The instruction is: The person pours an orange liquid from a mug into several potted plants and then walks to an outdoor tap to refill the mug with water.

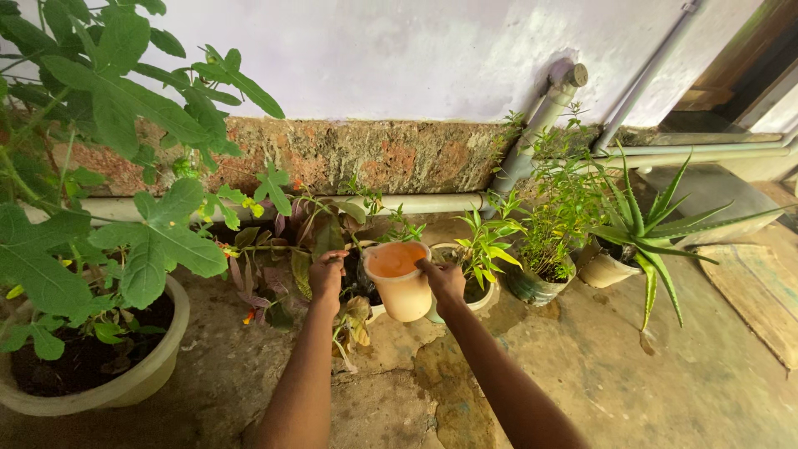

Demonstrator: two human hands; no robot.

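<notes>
My right hand (442, 280) grips a pale orange plastic cup (400, 281) by its side and holds it just above the ground, between the potted plants. Its inside looks orange and I cannot tell whether it holds liquid. My left hand (326, 274) reaches into the small plant with reddish and green leaves (293, 249) left of the cup, its fingers pinched on a leaf or stem. Both arms stretch forward from the bottom of the view.
A large white pot (133, 378) with a broad-leaved plant stands at the left. Right of the cup are small pots with leafy plants (485, 249) and an aloe (640, 233). Grey pipes (532, 133) run along the stained wall. The ground is rough concrete.
</notes>
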